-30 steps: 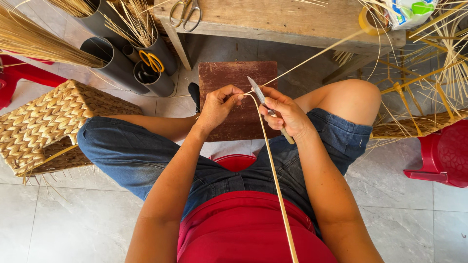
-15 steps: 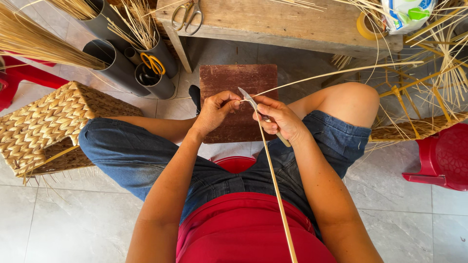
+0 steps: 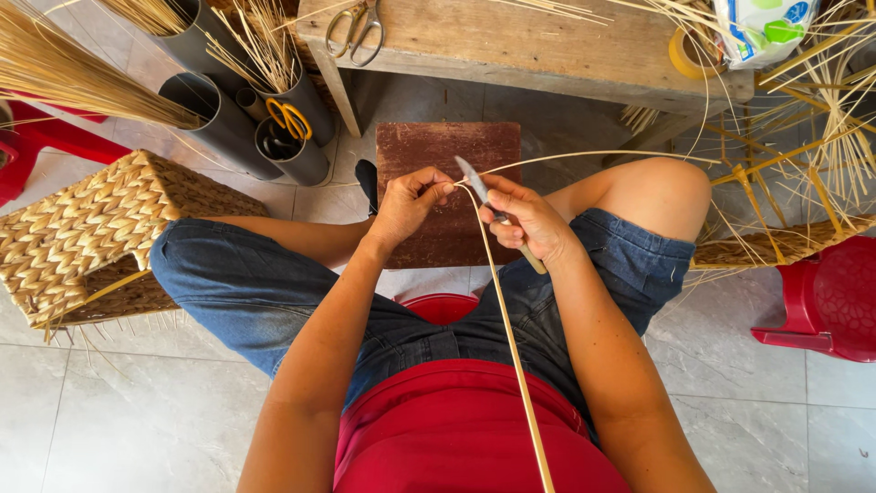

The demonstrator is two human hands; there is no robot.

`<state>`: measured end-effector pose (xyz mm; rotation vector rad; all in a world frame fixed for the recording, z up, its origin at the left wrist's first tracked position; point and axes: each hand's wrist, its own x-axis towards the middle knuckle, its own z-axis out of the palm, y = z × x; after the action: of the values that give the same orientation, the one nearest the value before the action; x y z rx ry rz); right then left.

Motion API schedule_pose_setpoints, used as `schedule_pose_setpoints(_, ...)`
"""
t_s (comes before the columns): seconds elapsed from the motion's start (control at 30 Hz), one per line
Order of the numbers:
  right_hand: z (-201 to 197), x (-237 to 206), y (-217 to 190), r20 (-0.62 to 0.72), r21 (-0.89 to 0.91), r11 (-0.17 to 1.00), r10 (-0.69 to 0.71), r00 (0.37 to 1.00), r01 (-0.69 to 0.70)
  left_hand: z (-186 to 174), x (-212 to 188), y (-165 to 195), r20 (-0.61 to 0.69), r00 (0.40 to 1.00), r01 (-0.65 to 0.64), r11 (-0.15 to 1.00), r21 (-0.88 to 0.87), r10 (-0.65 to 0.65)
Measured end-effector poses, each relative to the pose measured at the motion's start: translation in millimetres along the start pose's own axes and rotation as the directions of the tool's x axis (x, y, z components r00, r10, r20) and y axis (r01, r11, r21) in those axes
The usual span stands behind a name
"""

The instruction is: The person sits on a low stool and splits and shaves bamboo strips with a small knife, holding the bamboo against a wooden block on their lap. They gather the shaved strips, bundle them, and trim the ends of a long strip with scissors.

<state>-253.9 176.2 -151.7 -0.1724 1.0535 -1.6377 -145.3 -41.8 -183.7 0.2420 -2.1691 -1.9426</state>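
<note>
The left hand [image 3: 406,203] pinches a long pale rattan strip [image 3: 507,338] at its bend, just beside the right hand [image 3: 527,222], which is clenched around a small knife [image 3: 477,180] whose blade meets the strip between the two hands. The strip runs down over the lap, above a brown board [image 3: 447,151].

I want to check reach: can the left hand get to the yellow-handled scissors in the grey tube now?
Probably yes, once freed: the left hand pinches the cane strip, but open floor lies between it and the scissors.
</note>
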Motion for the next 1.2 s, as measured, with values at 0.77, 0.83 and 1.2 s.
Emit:
schedule_pose_setpoints(0.77,17,5,3,-0.092,-0.235,0.97,0.046,0.995,-0.066,-3,-11,-5,-0.069,0.993,0.094,0.995,0.031,-0.092)
schedule_pose_setpoints(0.83,22,5,3,-0.083,-0.24,0.97,0.02,0.996,-0.04,-3,-15,-3,-0.126,0.992,0.032,0.989,0.146,-0.013)
schedule_pose_setpoints(1.2,-1,35,-11,-0.103,-0.738,0.596,-0.564,0.819,0.317,-5,-16,27,-0.126,0.976,0.143,0.957,-0.253,-0.179)
